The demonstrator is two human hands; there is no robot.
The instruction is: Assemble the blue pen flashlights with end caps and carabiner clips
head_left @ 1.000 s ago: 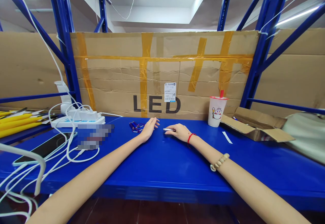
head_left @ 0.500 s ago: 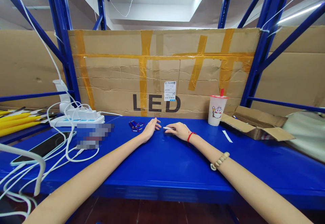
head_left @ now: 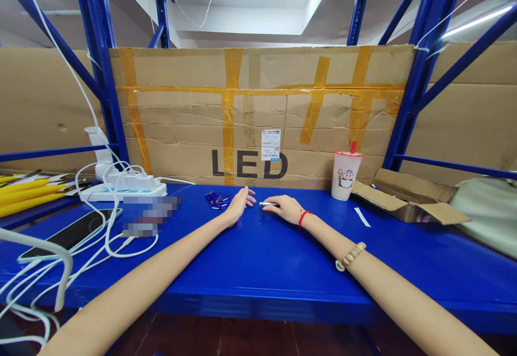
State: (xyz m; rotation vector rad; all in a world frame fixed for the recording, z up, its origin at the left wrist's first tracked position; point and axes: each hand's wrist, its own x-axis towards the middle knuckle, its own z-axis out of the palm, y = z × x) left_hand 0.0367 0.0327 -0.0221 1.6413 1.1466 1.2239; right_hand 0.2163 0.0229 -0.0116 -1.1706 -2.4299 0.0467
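We see a wide blue metal table (head_left: 242, 264), and behind it a big brown cardboard sheet (head_left: 181, 124) with yellow tape and black letters saying LED. On the right side of the table is an open brown cardboard box (head_left: 412, 212). Just beside it stands a white cup (head_left: 343, 179) with a red rim and red straw. We see the left hand (head_left: 237, 208) near the middle, resting on its edge, fingers loosely open, and nothing shows in it. The right hand (head_left: 286, 208) is bent with its palm down. Its thumb and fingers have hold of a thin silver stick (head_left: 266, 203), whose tip points at the left hand. Near the left hand we spot some shiny purple-blue metal clips (head_left: 210, 201), lying together. A thin white strip (head_left: 362, 217) lies below the cup.
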